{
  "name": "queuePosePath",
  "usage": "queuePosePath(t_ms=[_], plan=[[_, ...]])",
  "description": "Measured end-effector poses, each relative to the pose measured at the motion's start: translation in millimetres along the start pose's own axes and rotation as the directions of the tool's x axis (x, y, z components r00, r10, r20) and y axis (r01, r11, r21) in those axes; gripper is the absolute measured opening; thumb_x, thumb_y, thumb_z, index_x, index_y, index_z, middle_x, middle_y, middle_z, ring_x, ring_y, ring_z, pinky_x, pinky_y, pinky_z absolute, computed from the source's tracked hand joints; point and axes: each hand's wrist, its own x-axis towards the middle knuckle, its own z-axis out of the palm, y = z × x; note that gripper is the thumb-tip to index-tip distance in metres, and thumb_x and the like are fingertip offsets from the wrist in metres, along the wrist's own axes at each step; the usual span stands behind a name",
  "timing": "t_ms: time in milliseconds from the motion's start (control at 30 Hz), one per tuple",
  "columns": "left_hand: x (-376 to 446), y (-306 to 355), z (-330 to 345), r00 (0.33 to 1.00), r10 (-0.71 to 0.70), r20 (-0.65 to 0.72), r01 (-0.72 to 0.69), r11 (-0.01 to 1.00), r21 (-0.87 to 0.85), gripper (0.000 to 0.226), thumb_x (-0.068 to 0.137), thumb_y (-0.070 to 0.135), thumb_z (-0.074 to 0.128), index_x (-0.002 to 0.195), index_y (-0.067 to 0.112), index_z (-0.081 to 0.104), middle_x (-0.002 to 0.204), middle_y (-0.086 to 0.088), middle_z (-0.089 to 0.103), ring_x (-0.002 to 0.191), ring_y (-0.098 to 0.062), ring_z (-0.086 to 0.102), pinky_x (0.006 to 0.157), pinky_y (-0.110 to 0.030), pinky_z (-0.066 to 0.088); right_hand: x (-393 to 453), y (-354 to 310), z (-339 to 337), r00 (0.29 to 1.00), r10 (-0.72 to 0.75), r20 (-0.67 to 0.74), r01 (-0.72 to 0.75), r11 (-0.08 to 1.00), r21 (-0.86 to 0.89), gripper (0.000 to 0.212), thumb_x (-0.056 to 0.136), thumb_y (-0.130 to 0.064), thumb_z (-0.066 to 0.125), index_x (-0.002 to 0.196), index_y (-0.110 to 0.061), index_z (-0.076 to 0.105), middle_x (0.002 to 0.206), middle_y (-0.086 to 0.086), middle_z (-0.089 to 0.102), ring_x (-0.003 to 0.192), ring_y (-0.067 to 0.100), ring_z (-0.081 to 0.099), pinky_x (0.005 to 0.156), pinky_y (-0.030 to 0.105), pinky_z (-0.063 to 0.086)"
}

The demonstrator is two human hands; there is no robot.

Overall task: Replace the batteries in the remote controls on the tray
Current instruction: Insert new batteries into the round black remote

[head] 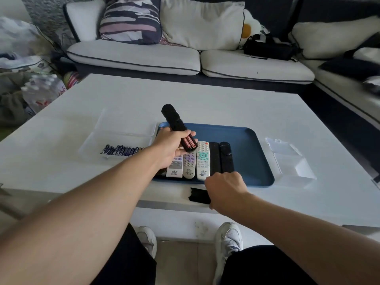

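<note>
My left hand (172, 146) grips a black remote (174, 121) held above the blue tray (249, 153), back side up. Its battery bay is uncovered and shows two red batteries (189, 141). My right hand (225, 189) rests at the tray's near edge with fingers curled on a black battery cover (198, 195) lying on the white table. Several remotes lie side by side in the tray: a white one (174, 166), a grey one (189, 165), a white one with green buttons (203, 160) and two black ones (221, 159).
A clear tray (123, 138) left of the blue tray holds a row of several dark batteries (121, 150). An empty clear plastic tray (292, 161) lies at the right. The white table (185, 95) ends just before my knees; a sofa stands behind it.
</note>
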Motion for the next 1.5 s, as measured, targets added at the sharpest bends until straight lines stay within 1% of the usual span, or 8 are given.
queuePosePath(t_ms=[100, 233, 433, 667, 933, 1033, 1233, 1500], plan=[[-0.6, 1.5, -0.7, 1.000, 0.003, -0.021, -0.004, 1.000, -0.025, 0.009, 0.098, 0.006, 0.062, 0.099, 0.013, 0.056, 0.110, -0.009, 0.075, 0.095, -0.027, 0.075, 0.066, -0.038, 0.061, 0.5, 0.2, 0.0, 1.000, -0.020, -0.018, 0.021, 0.999, 0.030, 0.015, 0.088, -0.028, 0.071, 0.098, -0.018, 0.067, 0.076, -0.004, 0.057, 0.067, 0.020, 0.055, 0.058, 0.028, 0.038], [2.0, 3.5, -3.7, 0.998, -0.012, -0.060, 0.009, 0.999, -0.049, 0.011, 0.093, 0.008, 0.070, 0.099, 0.011, 0.061, 0.104, -0.011, 0.071, 0.085, -0.022, 0.072, 0.068, -0.041, 0.062, 6.3, 15.8, -14.0, 0.998, -0.007, 0.057, -0.014, 0.931, 0.365, 0.039, 0.077, -0.053, 0.079, 0.109, -0.033, 0.067, 0.101, -0.008, 0.071, 0.089, 0.016, 0.067, 0.077, 0.032, 0.054], [3.2, 4.6, -5.3, 0.997, -0.037, -0.066, 0.031, 0.995, -0.090, 0.008, 0.098, 0.018, 0.065, 0.102, 0.013, 0.060, 0.102, -0.012, 0.073, 0.080, -0.022, 0.071, 0.071, -0.038, 0.060, 17.4, 56.2, -39.7, 0.966, 0.253, -0.050, -0.154, 0.721, 0.676, 0.038, 0.073, -0.060, 0.075, 0.106, -0.043, 0.068, 0.095, -0.019, 0.072, 0.086, 0.011, 0.067, 0.079, 0.036, 0.057], [-2.0, 6.3, 3.9, 0.995, -0.082, 0.065, 0.093, 0.977, -0.192, 0.032, 0.101, 0.032, 0.056, 0.117, 0.004, 0.060, 0.107, -0.021, 0.072, 0.093, -0.034, 0.073, 0.077, -0.048, 0.062, 36.3, 47.7, -38.8, 0.901, 0.393, -0.185, -0.170, 0.710, 0.683, 0.047, 0.079, -0.070, 0.063, 0.116, -0.041, 0.063, 0.106, -0.016, 0.071, 0.091, 0.015, 0.065, 0.070, 0.030, 0.049], [-3.9, 1.7, 8.6, 0.993, 0.019, 0.120, -0.014, 0.999, -0.045, 0.025, 0.098, 0.007, 0.064, 0.122, 0.004, 0.058, 0.103, -0.016, 0.075, 0.089, -0.028, 0.076, 0.074, -0.039, 0.063, 37.6, 43.8, -40.8, 0.889, 0.399, -0.226, -0.134, 0.699, 0.703, 0.049, 0.081, -0.071, 0.062, 0.119, -0.041, 0.062, 0.111, -0.014, 0.065, 0.097, 0.013, 0.063, 0.070, 0.031, 0.044], [-4.3, 2.2, 7.0, 0.993, 0.037, 0.115, -0.032, 0.999, -0.043, 0.025, 0.096, 0.009, 0.066, 0.120, 0.003, 0.059, 0.101, -0.017, 0.074, 0.088, -0.027, 0.075, 0.079, -0.043, 0.063, 38.7, 52.8, -37.9, 0.919, 0.383, -0.091, -0.145, 0.546, 0.825, 0.053, 0.081, -0.068, 0.065, 0.122, -0.034, 0.062, 0.107, -0.013, 0.068, 0.094, 0.010, 0.065, 0.080, 0.035, 0.055], [-4.6, 3.1, 6.7, 0.991, 0.067, 0.112, -0.060, 0.996, -0.063, 0.019, 0.096, 0.009, 0.067, 0.112, 0.000, 0.064, 0.104, -0.016, 0.073, 0.087, -0.023, 0.075, 0.075, -0.032, 0.062, 31.8, 68.3, -32.7, 0.975, 0.061, 0.212, -0.208, -0.073, 0.976, 0.028, 0.096, -0.035, 0.065, 0.115, -0.016, 0.071, 0.105, 0.004, 0.076, 0.090, 0.017, 0.072, 0.073, 0.030, 0.059], [-2.4, 5.5, 10.9, 0.987, 0.162, 0.012, -0.160, 0.981, -0.114, 0.046, 0.087, 0.001, 0.075, 0.128, 0.005, 0.054, 0.101, -0.013, 0.074, 0.090, -0.025, 0.077, 0.083, -0.037, 0.062, 32.6, 74.1, -31.4, 0.978, 0.114, 0.174, -0.143, -0.239, 0.961, 0.032, 0.093, -0.036, 0.069, 0.113, -0.011, 0.071, 0.100, 0.008, 0.077, 0.088, 0.020, 0.072, 0.071, 0.028, 0.058]])
